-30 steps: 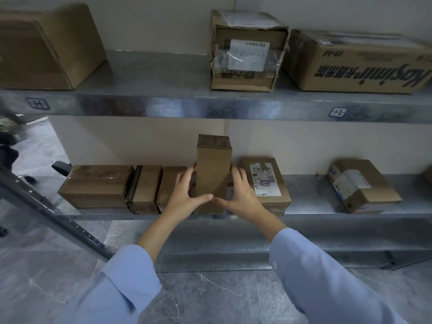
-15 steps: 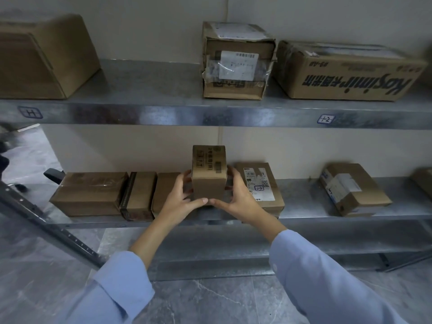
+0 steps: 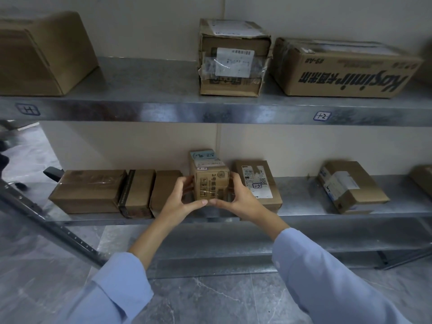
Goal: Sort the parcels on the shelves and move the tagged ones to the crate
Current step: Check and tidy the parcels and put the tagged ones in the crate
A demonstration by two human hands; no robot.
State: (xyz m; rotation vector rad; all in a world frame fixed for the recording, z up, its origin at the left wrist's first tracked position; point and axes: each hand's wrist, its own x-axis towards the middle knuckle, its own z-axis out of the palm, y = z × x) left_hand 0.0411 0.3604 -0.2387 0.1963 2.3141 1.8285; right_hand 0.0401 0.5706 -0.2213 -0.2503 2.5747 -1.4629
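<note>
Grey metal shelving stands against a pale wall, its lower shelf point(image 3: 299, 197) carrying a row of cardboard parcels near the front edge. Both hands grip the small upright parcel point(image 3: 209, 178) at the middle of that row: the left hand point(image 3: 180, 199) curls round its left side, the right hand point(image 3: 236, 197) round its right, and the thumbs meet along its lower front edge. Whether its base touches the shelf cannot be told, since the thumbs hide it. A label with handwriting covers its top face. It sits just beside a plain parcel point(image 3: 163, 188) on the left and a flat labelled parcel point(image 3: 259, 181) on the right, both fingers' backs close to these neighbours. Wall shows above it, up to the front lip of the upper shelf point(image 3: 145, 83). Bare metal lies between the flat labelled parcel and an angled parcel point(image 3: 350, 185) further right. On the upper shelf, bare metal also separates a large box point(image 3: 42, 54) from a taped box point(image 3: 233, 57), which stands near a printed carton point(image 3: 346, 69)
</note>
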